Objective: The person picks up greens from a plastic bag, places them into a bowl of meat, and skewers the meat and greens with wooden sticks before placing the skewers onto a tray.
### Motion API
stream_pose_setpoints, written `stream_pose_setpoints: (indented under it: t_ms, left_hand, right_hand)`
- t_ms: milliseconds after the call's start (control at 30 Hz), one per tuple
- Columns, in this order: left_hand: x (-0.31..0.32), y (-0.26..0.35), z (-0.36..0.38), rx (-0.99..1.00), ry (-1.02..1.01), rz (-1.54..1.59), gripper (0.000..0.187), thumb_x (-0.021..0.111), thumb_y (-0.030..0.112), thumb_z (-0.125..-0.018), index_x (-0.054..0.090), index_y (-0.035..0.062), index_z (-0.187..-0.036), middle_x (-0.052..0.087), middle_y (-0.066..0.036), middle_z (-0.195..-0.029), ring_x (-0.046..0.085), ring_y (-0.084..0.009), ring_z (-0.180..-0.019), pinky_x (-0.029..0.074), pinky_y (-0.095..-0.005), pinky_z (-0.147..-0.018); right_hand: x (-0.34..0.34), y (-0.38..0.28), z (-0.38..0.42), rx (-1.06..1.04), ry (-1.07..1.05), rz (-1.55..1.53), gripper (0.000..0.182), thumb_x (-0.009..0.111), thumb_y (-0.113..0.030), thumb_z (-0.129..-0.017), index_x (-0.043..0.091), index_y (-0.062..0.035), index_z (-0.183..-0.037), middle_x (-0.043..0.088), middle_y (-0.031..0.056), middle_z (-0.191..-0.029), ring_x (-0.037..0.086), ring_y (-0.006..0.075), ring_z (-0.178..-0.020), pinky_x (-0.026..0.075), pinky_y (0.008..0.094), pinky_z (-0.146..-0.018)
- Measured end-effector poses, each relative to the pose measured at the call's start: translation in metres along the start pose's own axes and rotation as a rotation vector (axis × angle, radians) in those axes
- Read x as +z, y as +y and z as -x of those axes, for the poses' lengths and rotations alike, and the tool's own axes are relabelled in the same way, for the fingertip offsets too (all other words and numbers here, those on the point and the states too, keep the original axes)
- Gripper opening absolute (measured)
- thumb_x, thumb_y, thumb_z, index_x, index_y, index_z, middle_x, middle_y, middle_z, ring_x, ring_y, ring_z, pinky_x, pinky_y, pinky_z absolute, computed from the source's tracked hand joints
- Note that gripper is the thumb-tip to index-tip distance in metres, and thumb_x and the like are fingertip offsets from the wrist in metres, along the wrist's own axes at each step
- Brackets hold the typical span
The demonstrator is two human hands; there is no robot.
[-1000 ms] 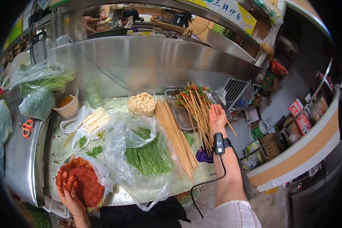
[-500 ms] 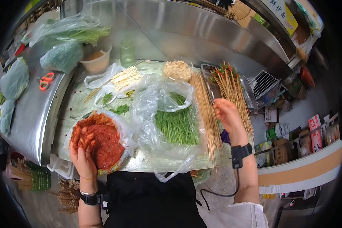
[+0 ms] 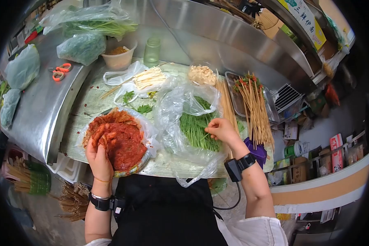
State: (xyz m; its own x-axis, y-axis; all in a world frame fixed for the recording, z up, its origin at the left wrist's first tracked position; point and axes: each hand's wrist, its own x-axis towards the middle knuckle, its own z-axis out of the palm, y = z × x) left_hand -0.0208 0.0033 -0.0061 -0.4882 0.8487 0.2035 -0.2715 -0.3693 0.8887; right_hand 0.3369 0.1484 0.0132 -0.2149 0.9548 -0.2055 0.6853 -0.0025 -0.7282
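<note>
My left hand (image 3: 100, 158) is curled at the left edge of a plastic-lined bowl (image 3: 153, 135), its fingers coated in red paste. Red-coated food (image 3: 105, 141) shows between thumb and fingers; its kind I cannot tell. Thick red chilli-coloured mix (image 3: 129, 149) fills the bowl. My right hand (image 3: 222, 130) has thumb and forefinger pinched together on thin green herb stems (image 3: 194, 130), which lie in an opened clear plastic bag (image 3: 167, 119). Beside that hand, a row of bare bamboo skewers (image 3: 225, 100) runs along the table.
Loaded skewers (image 3: 256, 110) rest across a metal tray (image 3: 236, 85) at right. Behind the herbs stands a tub of pale chunks (image 3: 202, 75); white strips (image 3: 149, 78) lie nearby. A green glass (image 3: 152, 52) stands farther back. Orange-handled scissors (image 3: 58, 74) lie on the left steel counter.
My right hand has come from over the skewers down and left to the herbs, and its fingertips now pinch stems. My left hand stays by the red mix. The camera view has shifted.
</note>
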Motion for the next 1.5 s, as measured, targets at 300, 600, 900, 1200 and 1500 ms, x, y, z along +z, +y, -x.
stream_pose_setpoints:
  t_ms: [300,600,900,1200,1500]
  left_hand:
    - [-0.002,0.0,0.002,-0.032,-0.015,0.017,0.035,0.041,0.007,-0.091,0.044,-0.0009,-0.124,0.051,-0.013,-0.125,0.057,-0.0198,-0.101,0.049,-0.031,-0.084]
    - [0.002,-0.001,0.001,-0.016,-0.012,-0.016,0.033,0.04,0.005,-0.09,0.047,-0.0009,-0.121,0.053,-0.012,-0.121,0.057,-0.0184,-0.101,0.048,-0.0305,-0.085]
    - [0.0,-0.001,0.0,-0.038,0.033,-0.015,0.034,0.04,-0.001,-0.086,0.049,-0.0054,-0.118,0.055,-0.013,-0.118,0.059,-0.0197,-0.098,0.048,-0.0304,-0.084]
    - [0.005,0.002,0.001,-0.065,0.037,0.024,0.033,0.038,-0.001,-0.087,0.049,-0.0054,-0.117,0.056,-0.013,-0.116,0.059,-0.0187,-0.096,0.049,-0.0289,-0.082]
    - [-0.008,0.018,0.005,0.255,-0.088,-0.762,0.036,0.059,0.008,-0.084,0.053,0.0024,-0.119,0.059,-0.009,-0.109,0.055,-0.0192,-0.1,0.039,-0.0338,-0.096]
  right_hand:
    - [-0.05,-0.023,0.027,0.055,-0.046,-0.374,0.009,0.062,-0.014,-0.085,0.063,-0.0049,-0.086,0.062,-0.0005,-0.071,0.054,0.0036,-0.056,0.043,0.0157,-0.051]
    - [0.012,-0.018,0.008,0.039,-0.065,-0.266,0.013,0.065,-0.015,-0.081,0.062,-0.0016,-0.08,0.061,0.0007,-0.065,0.054,0.0062,-0.054,0.04,0.0201,-0.046]
    - [0.018,-0.017,0.006,0.114,-0.079,-0.087,0.014,0.066,-0.011,-0.078,0.058,0.0004,-0.077,0.061,0.0067,-0.067,0.062,0.0109,-0.063,0.047,0.0223,-0.053]
    - [-0.055,-0.029,0.044,0.158,-0.064,-0.392,0.014,0.057,-0.011,-0.087,0.064,0.0005,-0.091,0.061,0.0001,-0.074,0.055,0.0048,-0.062,0.045,0.018,-0.057]
    - [-0.042,-0.089,0.058,-0.324,-0.009,0.16,0.017,0.058,-0.018,-0.088,0.069,-0.006,-0.094,0.06,0.0022,-0.069,0.052,0.0086,-0.061,0.043,0.0227,-0.057]
